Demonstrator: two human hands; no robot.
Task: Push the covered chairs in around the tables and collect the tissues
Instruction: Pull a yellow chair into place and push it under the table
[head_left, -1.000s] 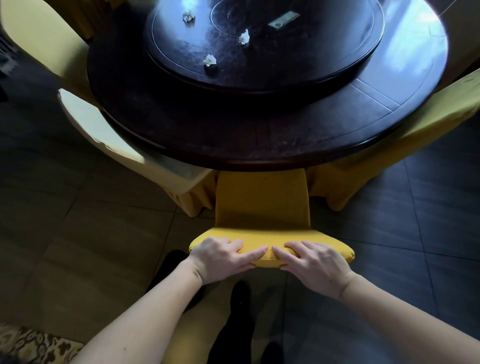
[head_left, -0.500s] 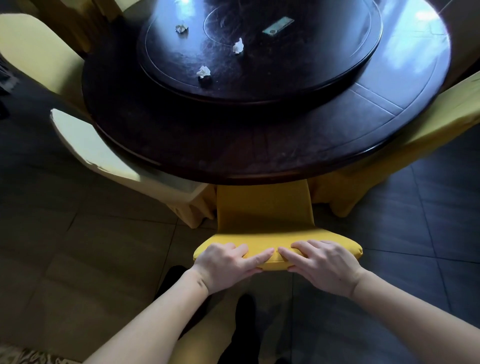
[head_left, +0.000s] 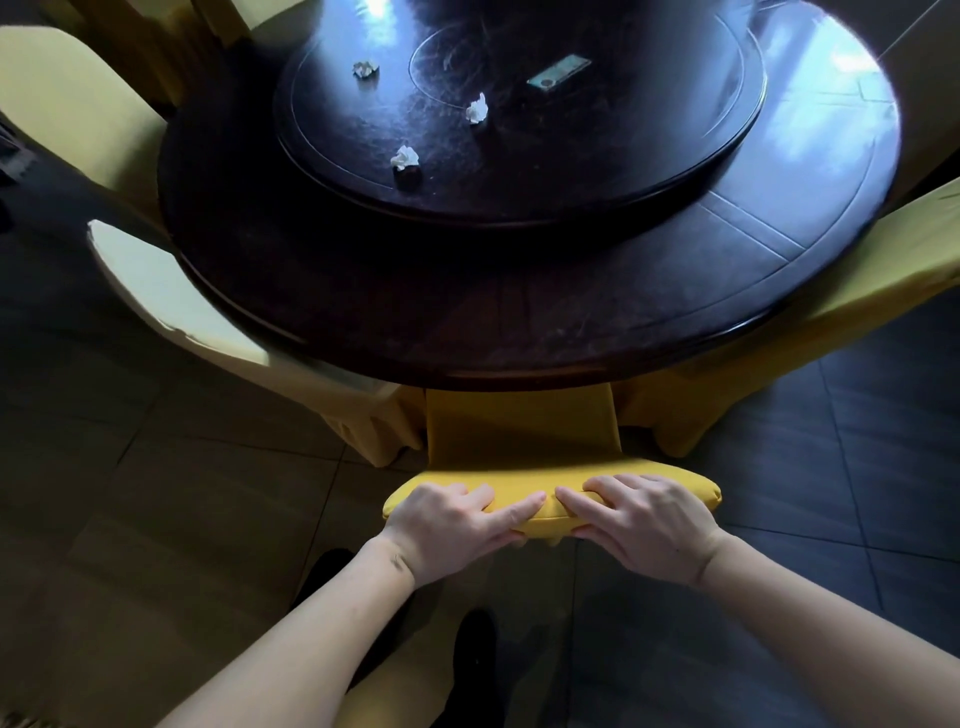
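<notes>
Hands first, from the head view: the left hand (head_left: 457, 525) and the right hand (head_left: 641, 525) sit side by side at six o'clock on the top edge of the yellow covered chair (head_left: 524, 436). Each hand has its fingers curled over the padded backrest top and its thumb tucked under the near edge, so both grip the cover; the two index fingers point at each other and almost meet at the middle of the backrest. The chair's seat runs under the rim of the round dark table (head_left: 519, 332), which fills the frame from nine to three o'clock.

On the table lies a raised turntable (head_left: 571, 171), and on it rest three crumpled tissues, well apart: one tissue (head_left: 405, 157) nearest the person at about eleven o'clock of the hands, a second tissue (head_left: 477, 109) beyond it toward twelve, and a third tissue (head_left: 365, 69) farther off toward the far left. A small flat card (head_left: 558, 70) lies at one o'clock on the turntable.

Pale covered chairs stand at nine o'clock (head_left: 171, 301) and ten o'clock (head_left: 67, 104), another yellow one at three o'clock (head_left: 831, 280), all close against the table's rim. Dark floor tiles (head_left: 857, 467) spread below.
</notes>
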